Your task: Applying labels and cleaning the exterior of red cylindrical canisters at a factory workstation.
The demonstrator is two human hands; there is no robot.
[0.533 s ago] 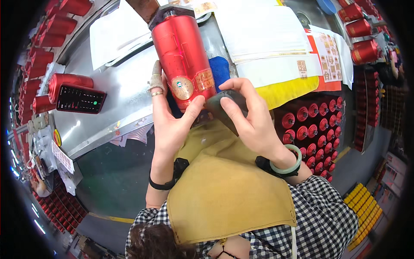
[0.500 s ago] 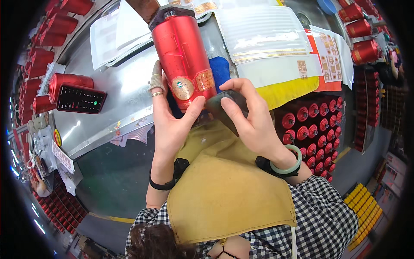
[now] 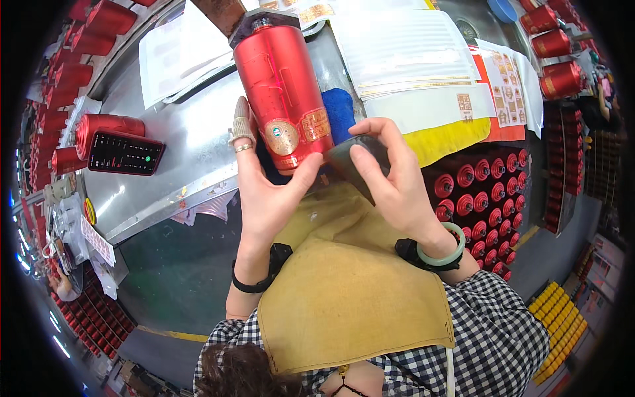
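Observation:
A red bottle (image 3: 281,86) with a round gold medallion and gold relief labels lies with its neck toward the far side, against a dark hexagonal holder (image 3: 261,23). My left hand (image 3: 268,188) grips the bottle's near end, fingers along its left side and thumb at the base. Cloth-like finger covers and a ring show on its fingers. To the right, my right hand (image 3: 397,178) pinches a dark, flat, scraper-like pad (image 3: 360,162) between thumb and fingers, its tip close to the bottle's base. A blue cloth (image 3: 338,112) lies beside and partly behind the bottle.
A phone (image 3: 126,153) leans against a red bottle on the metal table (image 3: 192,132) at left. Label sheets (image 3: 410,56) and a yellow cloth (image 3: 450,142) lie at right. Below them stand rows of red bottles (image 3: 479,198). White papers (image 3: 159,66) lie at the far left.
My right hand and the dark pad have shifted slightly right, away from the bottle. My left thumb has slid a little to the right along the base. The bottle has hardly moved.

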